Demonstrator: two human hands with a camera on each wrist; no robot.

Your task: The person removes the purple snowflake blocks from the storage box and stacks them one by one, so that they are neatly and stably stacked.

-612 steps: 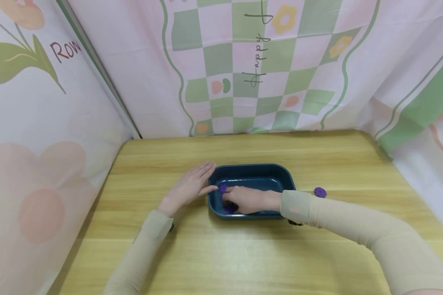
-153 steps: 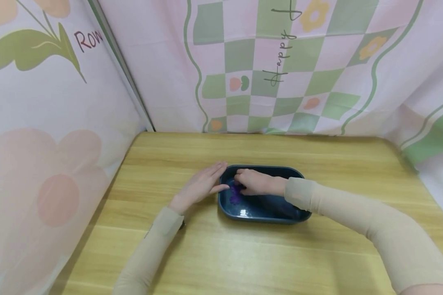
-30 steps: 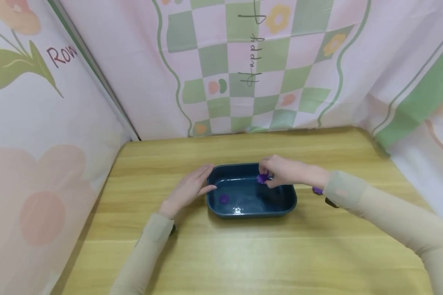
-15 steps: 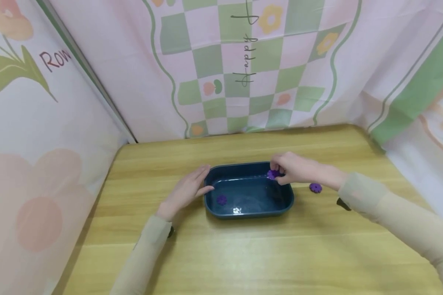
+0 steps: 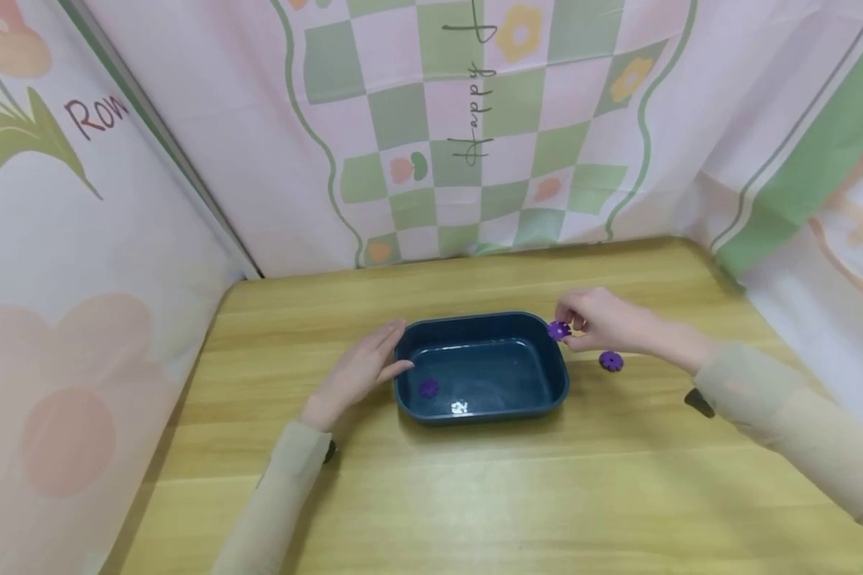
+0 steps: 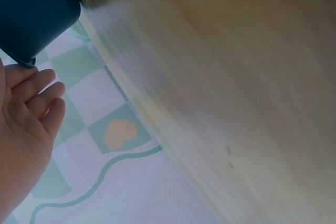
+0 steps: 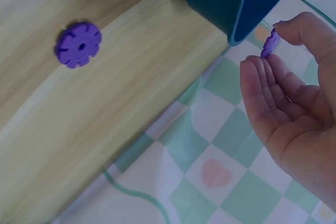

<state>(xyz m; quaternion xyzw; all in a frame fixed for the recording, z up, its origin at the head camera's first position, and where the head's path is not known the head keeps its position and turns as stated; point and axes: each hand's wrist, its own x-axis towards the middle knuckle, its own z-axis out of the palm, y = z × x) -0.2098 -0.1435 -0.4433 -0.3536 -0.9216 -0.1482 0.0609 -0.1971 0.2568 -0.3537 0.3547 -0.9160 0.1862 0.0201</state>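
A dark blue rectangular box [image 5: 485, 417] with rounded corners sits on the table. My left hand [image 5: 359, 369] lies along its left end, fingers extended, fingertips at the rim; the left wrist view also has that hand [image 6: 26, 114] against the box [image 6: 39, 11]. At the box's far right corner, my right hand [image 5: 607, 321] pinches a purple notched building disc [image 5: 558, 331] between thumb and fingers. The right wrist view shows the pinched disc [image 7: 271, 43] edge-on. One similar disc [image 5: 428, 388] lies inside the box at the left. Another disc [image 5: 611, 361] lies on the table, right of the box.
The wooden table [image 5: 489, 503] extends around the box. A patterned curtain [image 5: 467, 128] hangs along its back edge, with more printed cloth [image 5: 101, 279] on the left and a further curtain [image 5: 813, 224] on the right.
Over the last second my right hand has carried the pinched disc rightward, from above the box's inside to its right rim. My left hand has stayed at the left end. The head view has shifted slightly.
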